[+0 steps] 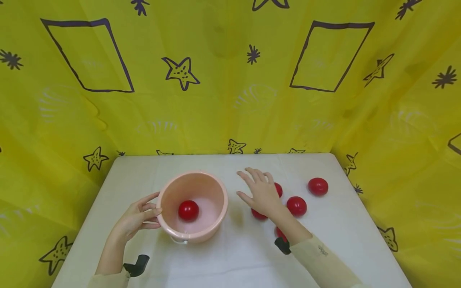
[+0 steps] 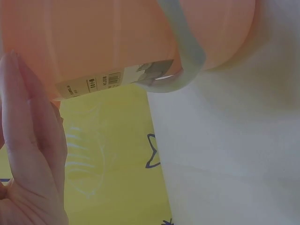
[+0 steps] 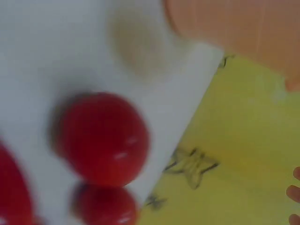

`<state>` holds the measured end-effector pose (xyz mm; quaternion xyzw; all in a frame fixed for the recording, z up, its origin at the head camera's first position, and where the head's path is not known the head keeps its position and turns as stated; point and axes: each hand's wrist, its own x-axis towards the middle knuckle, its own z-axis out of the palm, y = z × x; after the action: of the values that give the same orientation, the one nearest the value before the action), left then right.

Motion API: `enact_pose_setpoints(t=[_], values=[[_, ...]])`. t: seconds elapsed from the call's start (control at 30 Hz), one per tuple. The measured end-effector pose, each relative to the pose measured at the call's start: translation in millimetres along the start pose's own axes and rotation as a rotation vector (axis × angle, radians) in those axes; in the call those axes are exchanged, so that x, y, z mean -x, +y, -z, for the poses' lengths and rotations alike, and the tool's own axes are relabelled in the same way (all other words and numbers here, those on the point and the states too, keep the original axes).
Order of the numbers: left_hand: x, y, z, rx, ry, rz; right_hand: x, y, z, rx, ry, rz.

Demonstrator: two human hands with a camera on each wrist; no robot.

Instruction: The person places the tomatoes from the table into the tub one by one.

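Note:
My left hand point(image 1: 135, 218) holds a pink plastic bucket point(image 1: 220, 218) by its left rim, thumb over the edge and fingers along the outside. The bucket leans so that its mouth faces me, and one smooth red ball point(image 1: 188, 211) lies inside. In the left wrist view, a label point(image 2: 117, 79) and a pale handle point(image 2: 190, 56) show on the bucket's outer wall. To the right of the bucket, my right hand point(image 1: 263, 195) hovers over the table with fingers spread, holding nothing. Under and beside it lie several red balls point(image 1: 297, 206), some partly hidden by the hand and forearm.
Another red ball point(image 1: 318, 187) sits apart at the right of the white-covered table point(image 1: 230, 264). A yellow curtain point(image 1: 216, 116) with drawn stars surrounds the table's back and sides. Black wrist mounts point(image 1: 137, 266) stick out from both forearms.

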<state>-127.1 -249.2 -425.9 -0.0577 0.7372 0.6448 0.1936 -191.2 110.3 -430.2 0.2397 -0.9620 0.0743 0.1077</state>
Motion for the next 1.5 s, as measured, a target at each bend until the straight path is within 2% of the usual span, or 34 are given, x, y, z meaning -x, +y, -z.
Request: enact_pose_setpoints(t=[0.13,0.27,0.4,0.57,1.0,1.5], values=[[-0.3,-1.7,0.8,0.001,0.001,-0.004,37,27,-6.6,-0.063,0.004,-0.157],[0.0,-3.7,2.2,-0.004,0.009,-0.002,72,43,-16.4,-0.110,-0.002,-0.278],[0.1,-4.7,2.0,0.003,0.014,0.003,101,51,-27.1,-0.101,0.013,-0.326],[0.4,-3.8,2.0,0.008,0.004,-0.007,125,54,-37.2,-0.093,-0.029,-0.370],[0.3,-3.1,2.2,0.012,-0.012,-0.019,151,64,-58.8,-0.109,-0.140,-0.446],[-0.9,-5.3,1.6,0.024,-0.025,-0.038,163,67,-72.9,-0.106,-0.083,-0.468]])
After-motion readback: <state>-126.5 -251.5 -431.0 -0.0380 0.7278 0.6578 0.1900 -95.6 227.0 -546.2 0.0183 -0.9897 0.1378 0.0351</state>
